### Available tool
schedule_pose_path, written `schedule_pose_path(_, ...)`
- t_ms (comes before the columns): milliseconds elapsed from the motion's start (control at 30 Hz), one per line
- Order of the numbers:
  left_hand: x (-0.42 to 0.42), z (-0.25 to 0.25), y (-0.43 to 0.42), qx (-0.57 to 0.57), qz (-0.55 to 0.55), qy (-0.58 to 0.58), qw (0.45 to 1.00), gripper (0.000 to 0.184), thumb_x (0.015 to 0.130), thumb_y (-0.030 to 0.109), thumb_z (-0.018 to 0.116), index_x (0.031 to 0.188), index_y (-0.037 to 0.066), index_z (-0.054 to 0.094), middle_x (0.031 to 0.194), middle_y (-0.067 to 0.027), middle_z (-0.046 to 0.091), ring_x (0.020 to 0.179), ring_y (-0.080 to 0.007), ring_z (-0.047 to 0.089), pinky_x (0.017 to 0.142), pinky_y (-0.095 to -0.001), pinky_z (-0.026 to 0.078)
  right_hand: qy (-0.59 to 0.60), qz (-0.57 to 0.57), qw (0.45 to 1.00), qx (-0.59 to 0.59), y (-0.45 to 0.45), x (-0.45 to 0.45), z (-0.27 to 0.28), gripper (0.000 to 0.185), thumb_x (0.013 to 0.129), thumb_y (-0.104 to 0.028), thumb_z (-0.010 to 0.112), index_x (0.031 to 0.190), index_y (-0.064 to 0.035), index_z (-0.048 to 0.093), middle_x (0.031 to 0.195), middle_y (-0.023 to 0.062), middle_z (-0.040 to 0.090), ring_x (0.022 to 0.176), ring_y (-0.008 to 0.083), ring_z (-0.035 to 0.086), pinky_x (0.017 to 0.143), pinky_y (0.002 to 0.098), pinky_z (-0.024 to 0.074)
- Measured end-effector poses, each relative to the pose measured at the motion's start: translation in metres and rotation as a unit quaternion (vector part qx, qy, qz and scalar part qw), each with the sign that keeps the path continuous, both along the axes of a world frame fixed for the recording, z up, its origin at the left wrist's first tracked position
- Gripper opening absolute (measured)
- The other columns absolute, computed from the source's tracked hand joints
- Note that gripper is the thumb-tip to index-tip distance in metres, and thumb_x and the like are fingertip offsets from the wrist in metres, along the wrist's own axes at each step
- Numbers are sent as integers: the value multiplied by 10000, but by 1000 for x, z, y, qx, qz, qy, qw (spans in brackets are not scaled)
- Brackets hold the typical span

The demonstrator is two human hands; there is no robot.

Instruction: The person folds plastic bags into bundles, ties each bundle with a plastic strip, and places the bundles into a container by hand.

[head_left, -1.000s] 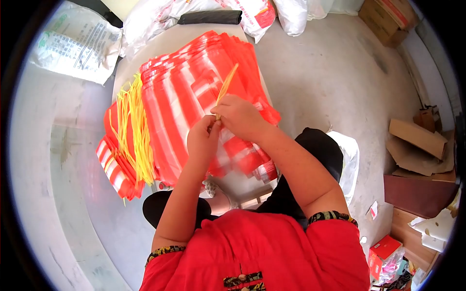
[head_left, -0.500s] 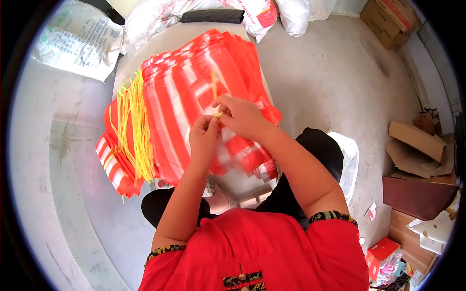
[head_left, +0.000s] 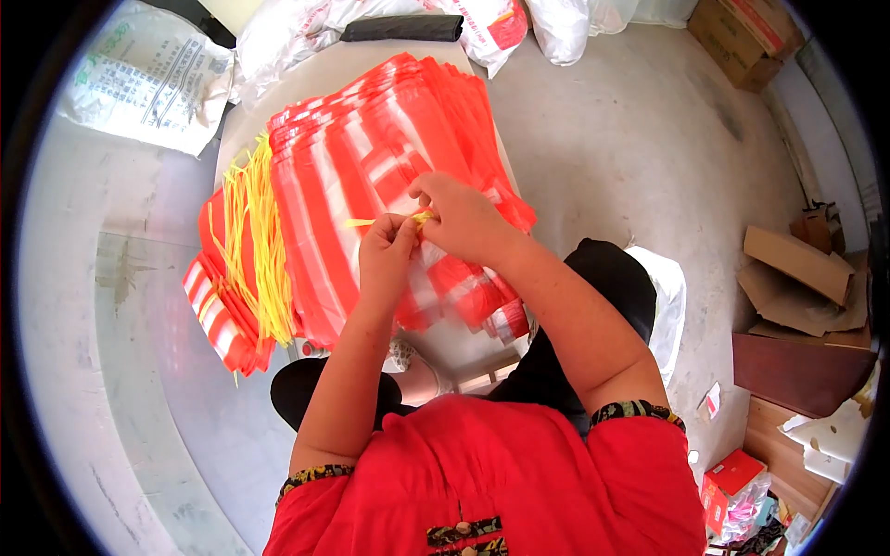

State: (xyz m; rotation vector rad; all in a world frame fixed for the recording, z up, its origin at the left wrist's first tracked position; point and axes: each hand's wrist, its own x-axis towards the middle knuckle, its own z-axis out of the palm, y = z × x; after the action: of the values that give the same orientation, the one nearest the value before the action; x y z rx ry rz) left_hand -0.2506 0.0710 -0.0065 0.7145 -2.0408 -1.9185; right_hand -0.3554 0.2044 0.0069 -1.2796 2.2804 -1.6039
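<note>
Both hands meet over a thick stack of red-and-white striped plastic sheets [head_left: 320, 204]. Between my left hand [head_left: 388, 246] and my right hand [head_left: 456, 218] runs a thin yellow strip [head_left: 360, 222], pinched in the fingers of each. One end of the strip sticks out to the left past my left hand. A bundle of long yellow strips [head_left: 264, 246] lies across the left side of the stack. Smaller folded striped pieces [head_left: 219, 320] are beneath it at the lower left.
A black roll [head_left: 401, 29] lies at the table's far edge [head_left: 320, 74], near white sacks [head_left: 153, 74]. On the floor at the right are an open cardboard box [head_left: 802, 278], a closed carton [head_left: 742, 37] and a red box [head_left: 739, 473]. My knees are under the table's near side.
The yellow strip, which pointed up and away above my hands, now lies between them with an end to the left. My hands have stayed close together over the stack.
</note>
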Motion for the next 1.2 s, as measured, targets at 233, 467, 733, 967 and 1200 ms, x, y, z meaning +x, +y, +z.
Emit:
schedule_pose_path(233,1,4,-7,2,-25,-13,1000,192,1035,186,629,930,33,675,779,6,648,636,-60,542,594,-222,427,-168,37,985,-2,6,-8,2,305,819,4,622,1116,-30,559,953,84,616,843,196,598,762,347,517)
schedule_pose_path(467,-2,0,-30,-168,10,-72,983,168,1000,172,658,925,24,686,716,-7,649,622,-95,566,588,-255,454,-150,46,986,52,28,-13,7,261,822,23,598,1076,-24,554,948,91,625,852,200,612,748,356,509)
schedule_pose_path(733,2,-3,-27,-326,48,-16,944,256,936,134,705,1150,4,653,922,-89,681,791,-169,640,687,-313,510,-154,10,986,60,40,-18,-1,219,868,-85,653,1077,-38,609,1028,158,651,929,310,639,832,384,516)
schedule_pose_path(967,42,-3,14,-95,-60,-25,993,373,1022,205,633,1341,19,585,1087,-47,635,928,-119,577,858,-275,487,-60,1,986,156,40,-17,-6,491,974,-281,629,1388,-26,558,1307,197,632,1190,304,636,980,393,513)
schedule_pose_path(1200,62,12,29,372,-22,85,924,520,1079,333,537,1492,36,430,1431,-132,554,1287,-254,563,1090,-437,463,-477,262,831,-115,57,4,52,540,1025,-255,600,1488,-6,474,1385,157,625,1190,257,644,958,342,521)
